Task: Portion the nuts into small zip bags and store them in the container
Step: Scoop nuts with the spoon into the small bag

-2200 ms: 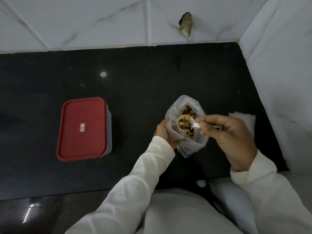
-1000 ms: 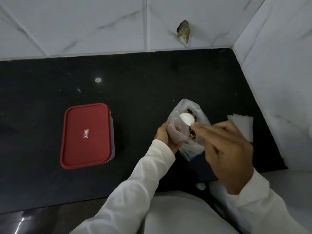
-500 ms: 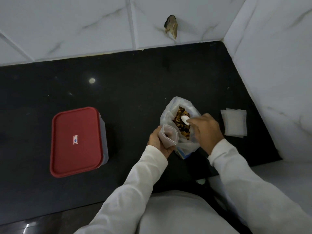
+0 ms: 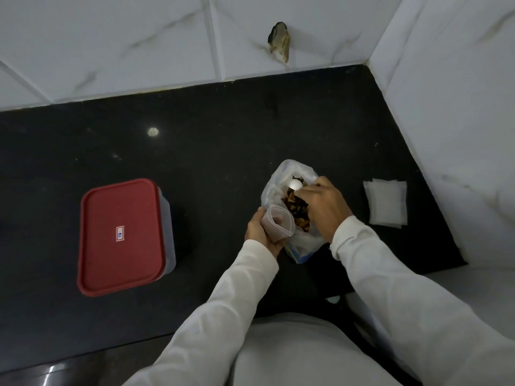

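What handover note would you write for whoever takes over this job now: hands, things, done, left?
Left hand holds a small zip bag open against the nut bag.
Right hand holds the scoop inside the nut bag.
Spare zip bags lie stacked to the right; the container stands left, lid on.
Done: no sealed portion in view.
Left: fill, seal, store the bags.

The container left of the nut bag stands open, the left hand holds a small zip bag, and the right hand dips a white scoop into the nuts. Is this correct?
Not open: the head view shows the container closed under its red lid. The rest holds: left hand holds the small zip bag, right hand dips the white scoop into the nut bag.
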